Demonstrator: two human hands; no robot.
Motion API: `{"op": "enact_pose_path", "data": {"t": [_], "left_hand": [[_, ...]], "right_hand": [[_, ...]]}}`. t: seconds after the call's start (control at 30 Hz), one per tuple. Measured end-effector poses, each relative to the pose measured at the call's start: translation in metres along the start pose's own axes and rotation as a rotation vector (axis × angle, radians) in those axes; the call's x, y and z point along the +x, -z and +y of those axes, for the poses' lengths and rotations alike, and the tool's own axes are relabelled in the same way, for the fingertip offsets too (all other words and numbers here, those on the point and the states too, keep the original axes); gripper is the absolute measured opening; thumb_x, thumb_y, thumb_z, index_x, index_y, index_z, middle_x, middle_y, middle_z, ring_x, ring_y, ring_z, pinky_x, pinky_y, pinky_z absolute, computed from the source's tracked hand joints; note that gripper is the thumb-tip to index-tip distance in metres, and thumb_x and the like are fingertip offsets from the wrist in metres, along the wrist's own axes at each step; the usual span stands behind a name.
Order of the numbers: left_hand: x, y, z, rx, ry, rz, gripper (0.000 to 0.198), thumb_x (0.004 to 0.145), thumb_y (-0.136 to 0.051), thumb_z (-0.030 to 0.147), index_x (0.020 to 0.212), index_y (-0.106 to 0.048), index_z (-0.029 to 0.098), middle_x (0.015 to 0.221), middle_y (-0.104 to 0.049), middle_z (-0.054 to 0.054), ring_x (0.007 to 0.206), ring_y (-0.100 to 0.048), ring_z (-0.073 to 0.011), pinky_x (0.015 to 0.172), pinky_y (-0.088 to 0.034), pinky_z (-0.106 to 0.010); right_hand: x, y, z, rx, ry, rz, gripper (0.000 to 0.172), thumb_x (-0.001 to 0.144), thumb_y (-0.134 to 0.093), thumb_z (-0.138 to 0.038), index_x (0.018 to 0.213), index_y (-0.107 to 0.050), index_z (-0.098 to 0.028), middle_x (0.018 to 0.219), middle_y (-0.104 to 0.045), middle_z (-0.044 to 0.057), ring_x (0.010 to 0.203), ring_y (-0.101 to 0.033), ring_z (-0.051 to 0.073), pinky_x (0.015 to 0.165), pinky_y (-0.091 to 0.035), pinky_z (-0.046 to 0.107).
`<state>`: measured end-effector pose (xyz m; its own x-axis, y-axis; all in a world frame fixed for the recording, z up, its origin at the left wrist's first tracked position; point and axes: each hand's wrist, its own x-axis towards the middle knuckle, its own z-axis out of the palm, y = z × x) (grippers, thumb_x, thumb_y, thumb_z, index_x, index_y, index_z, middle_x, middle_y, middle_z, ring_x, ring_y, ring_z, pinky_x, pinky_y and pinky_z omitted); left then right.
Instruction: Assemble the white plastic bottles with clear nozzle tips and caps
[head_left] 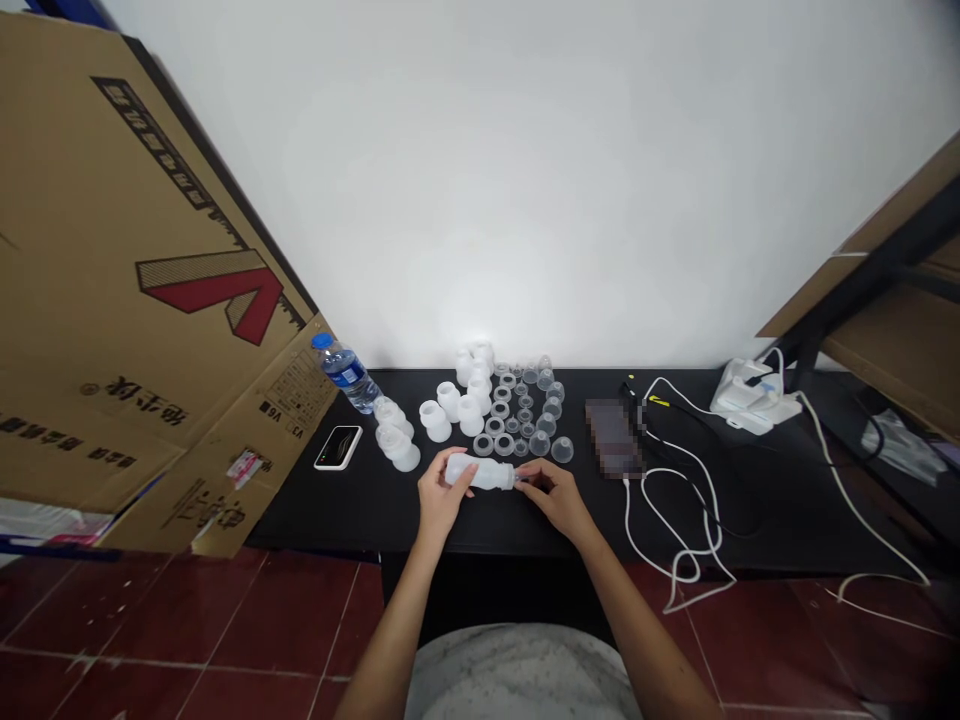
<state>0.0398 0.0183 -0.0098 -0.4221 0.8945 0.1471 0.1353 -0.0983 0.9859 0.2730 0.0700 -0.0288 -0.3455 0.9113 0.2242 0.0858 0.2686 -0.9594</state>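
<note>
The cardboard box (150, 320) bears V6, V3 and a ® sign, its other lettering unclear

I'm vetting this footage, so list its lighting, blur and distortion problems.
Head view: the wall glows brightest low in the middle; head view: coarse pixels mask the device at right; head view: the box looks stretched, likely by a wide lens; head view: detail between bottle and right fingers is too small to read.
</note>
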Motion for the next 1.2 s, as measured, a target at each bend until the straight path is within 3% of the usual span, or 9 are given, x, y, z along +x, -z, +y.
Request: {"op": "enact_pose_path", "data": {"t": [0.13, 0.33, 0.53, 0.9, 1.2], "left_hand": [[-0.0023, -0.0015, -0.0021, 0.019, 0.01, 0.025, 0.044, 0.083, -0.086, 0.053, 0.107, -0.074, 0.018, 0.082, -0.073, -0.001, 0.049, -0.064, -0.0126, 0.046, -0.056, -0.025], [-0.0011, -0.003, 0.0027, -0.036, 0.019, 0.07, 0.051, 0.075, -0.09, 0.056, 0.106, -0.074, 0.018, 0.089, -0.075, -0.004, 0.071, -0.074, -0.0207, 0.055, -0.067, -0.032], [0.0017, -0.0001, 0.0047, -0.065, 0.056, 0.026, 0.053, 0.078, -0.088, 0.056, 0.113, -0.077, 0.018, 0.093, -0.076, -0.005, 0.064, -0.073, -0.0191, 0.054, -0.066, -0.032], [0.0011, -0.0023, 0.0018, -0.063, 0.048, 0.04, 0.053, 0.077, -0.089, 0.057, 0.111, -0.078, 0.018, 0.094, -0.077, -0.006, 0.077, -0.076, -0.0244, 0.057, -0.069, -0.036], [0.0037, 0.0025, 0.0043, -0.085, 0.07, -0.009, 0.054, 0.08, -0.086, 0.058, 0.115, -0.079, 0.018, 0.091, -0.076, -0.006, 0.076, -0.075, -0.0243, 0.06, -0.07, -0.038]], "right_hand": [[-0.0002, 0.0004, -0.0037, -0.008, 0.026, -0.005, 0.025, 0.092, -0.08, -0.046, 0.099, -0.078, -0.022, 0.102, -0.079, 0.008, 0.078, -0.067, 0.021, 0.072, -0.055, 0.034], [-0.0016, 0.0002, -0.0057, -0.048, -0.036, 0.017, 0.03, 0.089, -0.084, -0.051, 0.094, -0.077, -0.022, 0.085, -0.078, 0.005, 0.073, -0.067, 0.021, 0.07, -0.055, 0.034], [-0.001, 0.0002, -0.0032, 0.027, -0.063, 0.0, 0.032, 0.089, -0.083, -0.052, 0.099, -0.08, -0.022, 0.091, -0.08, 0.005, 0.08, -0.072, 0.023, 0.075, -0.057, 0.035], [-0.0025, 0.0, -0.0031, -0.016, -0.037, 0.01, 0.034, 0.088, -0.083, -0.056, 0.086, -0.076, -0.022, 0.09, -0.082, 0.007, 0.082, -0.075, 0.026, 0.076, -0.059, 0.037], [-0.0021, 0.001, -0.0017, 0.048, -0.07, -0.006, 0.032, 0.086, -0.085, -0.053, 0.092, -0.079, -0.022, 0.094, -0.082, 0.007, 0.085, -0.075, 0.025, 0.079, -0.059, 0.037]]}}
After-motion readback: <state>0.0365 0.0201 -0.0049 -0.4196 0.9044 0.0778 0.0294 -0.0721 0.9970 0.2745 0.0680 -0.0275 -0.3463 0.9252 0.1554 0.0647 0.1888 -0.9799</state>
